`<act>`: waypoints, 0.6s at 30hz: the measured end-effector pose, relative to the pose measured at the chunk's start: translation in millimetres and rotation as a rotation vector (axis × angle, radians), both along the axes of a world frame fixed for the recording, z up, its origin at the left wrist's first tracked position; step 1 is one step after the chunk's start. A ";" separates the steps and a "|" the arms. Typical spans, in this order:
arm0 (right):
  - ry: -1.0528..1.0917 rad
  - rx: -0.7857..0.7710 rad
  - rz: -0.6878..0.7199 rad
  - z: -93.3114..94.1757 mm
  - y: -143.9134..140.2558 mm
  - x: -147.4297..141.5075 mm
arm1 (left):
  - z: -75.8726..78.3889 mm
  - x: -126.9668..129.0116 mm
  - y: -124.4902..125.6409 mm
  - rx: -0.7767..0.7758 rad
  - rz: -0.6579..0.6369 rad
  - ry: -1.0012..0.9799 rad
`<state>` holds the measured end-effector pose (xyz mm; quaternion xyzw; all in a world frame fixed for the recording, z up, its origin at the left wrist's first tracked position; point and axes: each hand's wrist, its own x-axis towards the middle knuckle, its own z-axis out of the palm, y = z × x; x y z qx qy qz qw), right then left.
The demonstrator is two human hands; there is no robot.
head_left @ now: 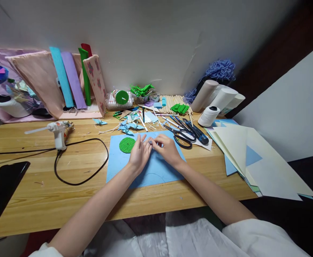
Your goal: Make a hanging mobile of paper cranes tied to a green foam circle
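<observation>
Left hand [139,153] palm up, fingers extended, over blue sheet [148,180]; right hand [167,149] fingertips together, contents indiscernible. Clear bowl [140,101]: green strips [142,90]. Pink holder [95,78]: coloured paper [74,79].

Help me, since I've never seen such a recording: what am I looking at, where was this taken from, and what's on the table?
There is no machine here: these are a person's two bare hands, seen from a camera worn on the head, looking forward and down. On the wooden table are a blue sheet, a green disc, scissors, a white glue gun and pale paper. Over the sheet, the left hand is palm up; the right hand has its fingertips at the left's. Anything held there is too small to identify.
</observation>
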<state>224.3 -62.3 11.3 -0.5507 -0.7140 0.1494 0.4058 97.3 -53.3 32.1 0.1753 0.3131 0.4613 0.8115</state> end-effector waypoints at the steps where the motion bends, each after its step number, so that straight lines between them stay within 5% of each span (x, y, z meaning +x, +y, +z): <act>1: 0.138 -0.063 0.003 -0.5 3.3 5.2 | -1.4 -0.9 1.7 0.005 -0.024 0.060; 4: 0.412 -0.176 0.039 -2.9 11.0 18.2 | -5.5 -5.7 6.4 0.024 -0.204 0.213; 7: 0.393 -0.128 0.093 -3.0 12.0 22.2 | -8.4 -10.5 9.2 0.060 -0.334 0.244; 18: 0.147 0.058 0.090 3.4 -1.0 10.4 | -10.1 -9.1 9.4 0.027 -0.237 0.236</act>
